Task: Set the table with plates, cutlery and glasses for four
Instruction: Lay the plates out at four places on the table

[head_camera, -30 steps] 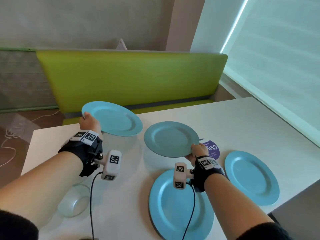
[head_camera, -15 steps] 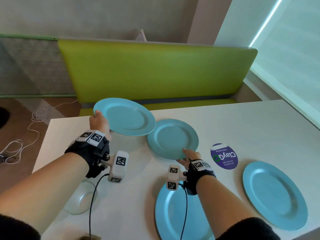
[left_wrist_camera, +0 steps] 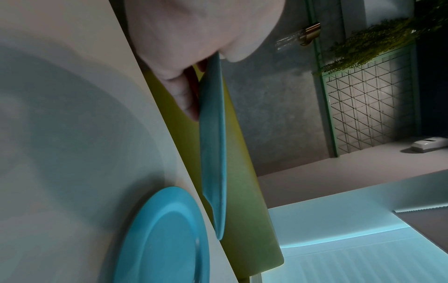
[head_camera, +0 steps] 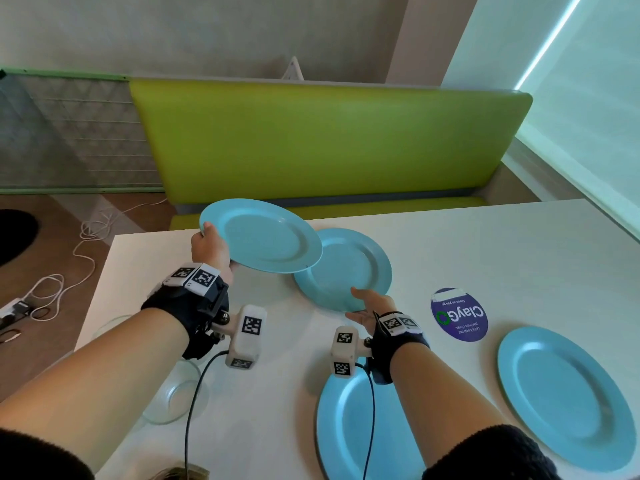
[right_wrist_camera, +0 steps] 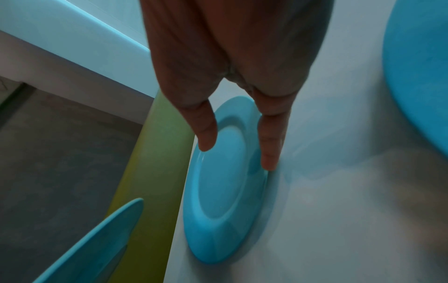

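Note:
My left hand (head_camera: 211,251) grips the near left rim of a blue plate (head_camera: 263,237) and holds it level above the far left part of the white table (head_camera: 485,251). In the left wrist view that plate (left_wrist_camera: 213,153) shows edge-on, pinched between thumb and fingers. A second blue plate (head_camera: 349,268) lies flat on the table, partly under the held one. My right hand (head_camera: 369,303) is at its near rim with straight fingers; in the right wrist view the fingertips (right_wrist_camera: 267,162) touch the rim of this plate (right_wrist_camera: 223,191). Two more blue plates (head_camera: 346,427) (head_camera: 568,396) lie near me.
A clear glass bowl (head_camera: 176,396) sits under my left forearm near the table's left edge. A round purple sticker (head_camera: 459,315) is on the tabletop right of my right hand. A green bench (head_camera: 329,140) runs along the far side, with cables on the floor at left.
My right hand set its plate down flat on the table and opened its fingers. The left hand still holds its plate, now overlapping the laid one.

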{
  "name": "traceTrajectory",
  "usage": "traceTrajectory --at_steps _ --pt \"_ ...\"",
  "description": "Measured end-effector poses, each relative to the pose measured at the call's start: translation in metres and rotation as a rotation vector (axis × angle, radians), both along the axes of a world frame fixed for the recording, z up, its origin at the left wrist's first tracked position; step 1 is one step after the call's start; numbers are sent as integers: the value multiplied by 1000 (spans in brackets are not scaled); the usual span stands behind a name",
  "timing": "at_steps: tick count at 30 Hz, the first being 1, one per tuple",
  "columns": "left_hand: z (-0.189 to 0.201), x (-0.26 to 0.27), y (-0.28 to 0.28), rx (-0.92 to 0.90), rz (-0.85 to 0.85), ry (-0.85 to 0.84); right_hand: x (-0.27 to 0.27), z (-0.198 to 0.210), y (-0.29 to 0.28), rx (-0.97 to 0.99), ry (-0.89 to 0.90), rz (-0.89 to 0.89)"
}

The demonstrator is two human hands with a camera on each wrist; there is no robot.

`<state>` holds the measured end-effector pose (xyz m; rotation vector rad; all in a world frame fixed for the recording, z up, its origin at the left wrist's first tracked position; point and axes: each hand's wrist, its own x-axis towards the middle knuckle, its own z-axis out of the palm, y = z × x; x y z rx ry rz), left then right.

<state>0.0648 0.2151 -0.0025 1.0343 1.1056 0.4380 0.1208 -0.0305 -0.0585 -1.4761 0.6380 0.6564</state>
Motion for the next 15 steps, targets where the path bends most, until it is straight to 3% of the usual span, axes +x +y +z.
traceTrajectory --at_steps 11,15 --pt "5 -1 -22 -15 -39 -38 -2 20 -2 -189 -67 187" --pt "5 7 -41 -26 -111 -35 -2 35 -4 -17 -99 87"
